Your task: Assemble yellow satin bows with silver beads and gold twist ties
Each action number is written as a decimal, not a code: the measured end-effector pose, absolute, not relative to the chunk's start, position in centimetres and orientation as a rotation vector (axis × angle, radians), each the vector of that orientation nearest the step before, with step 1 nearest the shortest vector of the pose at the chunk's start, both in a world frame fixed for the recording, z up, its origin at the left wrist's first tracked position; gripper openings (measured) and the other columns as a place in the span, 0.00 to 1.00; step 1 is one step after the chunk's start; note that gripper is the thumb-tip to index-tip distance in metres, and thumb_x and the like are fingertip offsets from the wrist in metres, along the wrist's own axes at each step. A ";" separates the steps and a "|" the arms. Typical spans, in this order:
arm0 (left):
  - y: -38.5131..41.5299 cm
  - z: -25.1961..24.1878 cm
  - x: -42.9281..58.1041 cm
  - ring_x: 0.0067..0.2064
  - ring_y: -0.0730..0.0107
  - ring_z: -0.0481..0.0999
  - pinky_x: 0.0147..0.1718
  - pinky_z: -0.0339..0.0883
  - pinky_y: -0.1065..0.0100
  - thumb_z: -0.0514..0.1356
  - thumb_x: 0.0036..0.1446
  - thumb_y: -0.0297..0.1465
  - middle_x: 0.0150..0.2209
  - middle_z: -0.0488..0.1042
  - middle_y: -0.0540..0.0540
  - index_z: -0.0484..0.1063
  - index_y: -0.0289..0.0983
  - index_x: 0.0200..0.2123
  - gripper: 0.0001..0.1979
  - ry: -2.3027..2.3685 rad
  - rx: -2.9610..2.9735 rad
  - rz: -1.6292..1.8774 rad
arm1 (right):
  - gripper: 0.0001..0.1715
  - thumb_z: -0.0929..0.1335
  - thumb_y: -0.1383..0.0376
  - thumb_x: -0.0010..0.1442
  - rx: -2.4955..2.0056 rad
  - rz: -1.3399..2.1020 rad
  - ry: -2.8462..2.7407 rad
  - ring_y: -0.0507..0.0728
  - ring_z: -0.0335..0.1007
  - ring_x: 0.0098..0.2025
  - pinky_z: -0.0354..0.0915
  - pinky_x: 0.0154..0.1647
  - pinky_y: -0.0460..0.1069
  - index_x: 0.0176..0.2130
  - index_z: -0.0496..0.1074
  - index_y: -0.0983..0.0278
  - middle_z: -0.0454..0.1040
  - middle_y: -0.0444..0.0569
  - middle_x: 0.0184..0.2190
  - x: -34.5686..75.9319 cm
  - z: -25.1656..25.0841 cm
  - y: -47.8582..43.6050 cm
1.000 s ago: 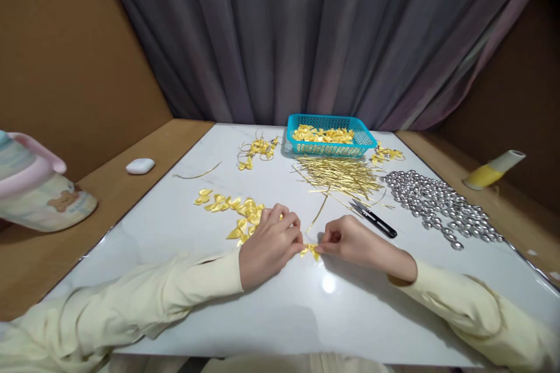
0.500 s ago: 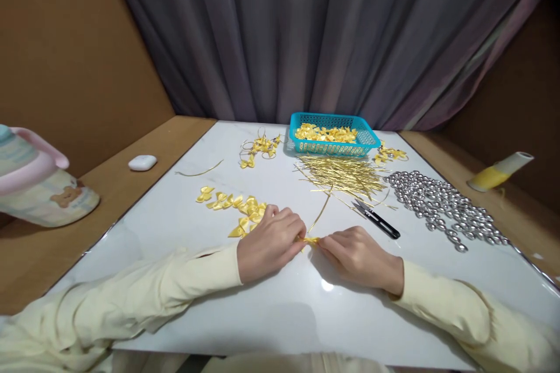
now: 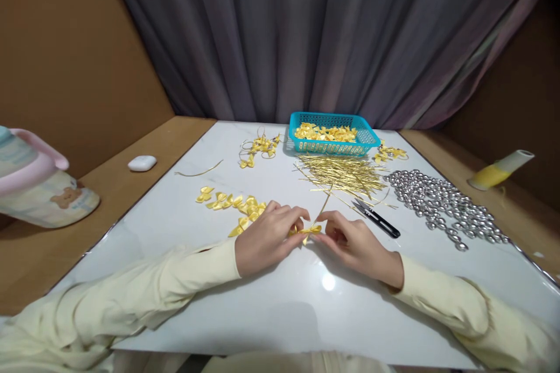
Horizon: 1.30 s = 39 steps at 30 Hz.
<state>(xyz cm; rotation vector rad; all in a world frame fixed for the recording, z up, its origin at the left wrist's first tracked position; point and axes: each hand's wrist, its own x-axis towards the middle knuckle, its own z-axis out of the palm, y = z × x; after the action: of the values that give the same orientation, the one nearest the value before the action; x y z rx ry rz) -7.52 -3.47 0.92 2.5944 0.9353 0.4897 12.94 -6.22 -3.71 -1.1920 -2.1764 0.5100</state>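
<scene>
A small yellow ribbon bow (image 3: 311, 232) is between my two hands, just above the table, its tails pointing down. My left hand (image 3: 272, 239) grips the bow's left side, thumb below and index finger curved above. On the other side, my right hand (image 3: 361, 247) has its thumb and index finger at the bow's right loop, the other fingers curled. A gold cord (image 3: 324, 203) runs from behind the bow towards the heap of gold cords (image 3: 345, 173). Several yellow bows (image 3: 249, 208) lie beside my left hand, partly covered by it.
Black thread snips (image 3: 378, 221) lie right of my right hand, near a pile of silver beads (image 3: 446, 204). Behind the cords stands a blue basket (image 3: 370, 141) of bows. Bows with cord loops (image 3: 262, 145) lie back left. A cup (image 3: 39, 186) and white case (image 3: 142, 163) stand left.
My fingers have loosened and lifted slightly, so more of the bow shows between them. Both hands have shifted a little away from me. Other things lie unchanged.
</scene>
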 end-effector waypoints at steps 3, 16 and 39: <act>-3.5 1.1 -7.5 0.38 0.67 0.70 0.41 0.55 0.64 0.54 0.58 0.30 0.33 0.73 0.48 0.63 0.37 0.42 0.08 0.930 2.571 0.500 | 0.10 0.60 0.60 0.62 -1.185 0.558 -2.184 0.48 0.57 0.19 0.51 0.22 0.43 0.39 0.64 0.64 0.67 0.42 0.20 12.9 -3.4 -6.2; -2.0 1.2 -7.5 0.36 0.70 0.74 0.38 0.63 0.68 0.57 0.54 0.29 0.32 0.76 0.48 0.72 0.35 0.35 0.06 0.944 2.071 0.433 | 0.18 0.61 0.53 0.60 -1.206 1.134 -1.797 0.48 0.53 0.21 0.51 0.22 0.44 0.32 0.67 0.65 0.59 0.40 0.18 12.6 -2.8 -5.5; 6.2 5.5 -13.2 0.37 0.65 0.74 0.33 0.63 0.72 0.60 0.46 0.39 0.33 0.77 0.48 0.75 0.36 0.33 0.14 1.434 2.080 0.050 | 0.17 0.58 0.57 0.63 -1.288 0.959 -1.725 0.51 0.59 0.24 0.58 0.28 0.45 0.37 0.67 0.65 0.63 0.42 0.20 12.7 -2.8 -4.9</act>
<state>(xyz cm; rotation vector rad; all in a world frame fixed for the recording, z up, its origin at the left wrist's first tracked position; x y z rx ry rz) -13.18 6.19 5.50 2.0804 1.4336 0.0501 12.73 -4.88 -2.84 -1.2877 -1.7245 0.9595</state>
